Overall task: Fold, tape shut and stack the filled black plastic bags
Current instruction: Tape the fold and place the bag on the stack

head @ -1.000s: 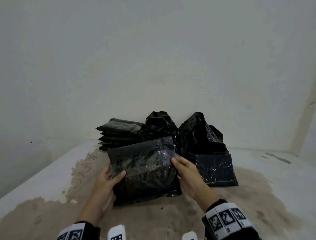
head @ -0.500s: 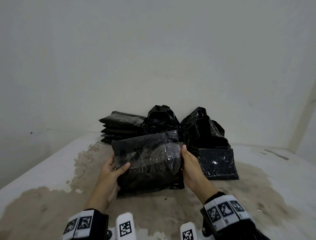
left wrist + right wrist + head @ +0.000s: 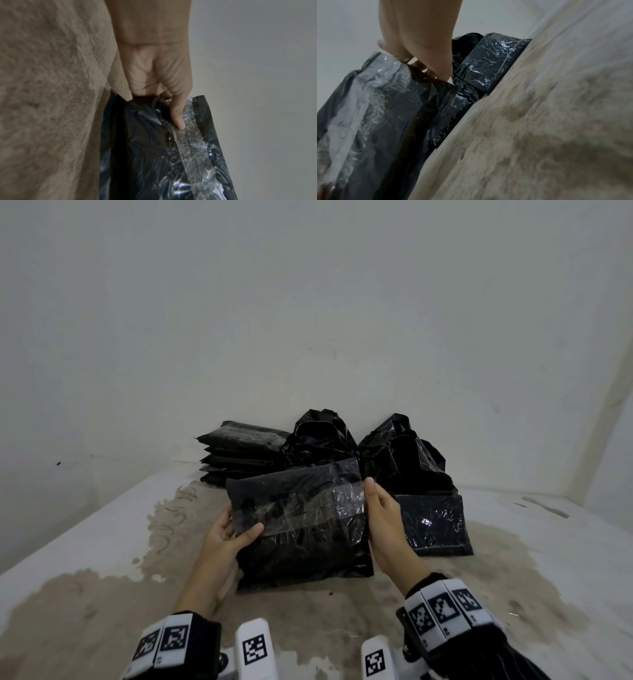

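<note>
Left hand fingers curled round the left edge of the taped black bag, thumb on the clear tape strip. Right hand fingers gripping its right edge. Bag tilted up at frame centre over the stained surface; folded bag stack upper left, unfolded bags right.

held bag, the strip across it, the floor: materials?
Held black bag: thin glossy plastic film, it crinkles and glints. Clear strip across it: likely glossy adhesive tape, wrinkled and see-through. Pale floor: matte and stained, perhaps concrete; unsure.
</note>
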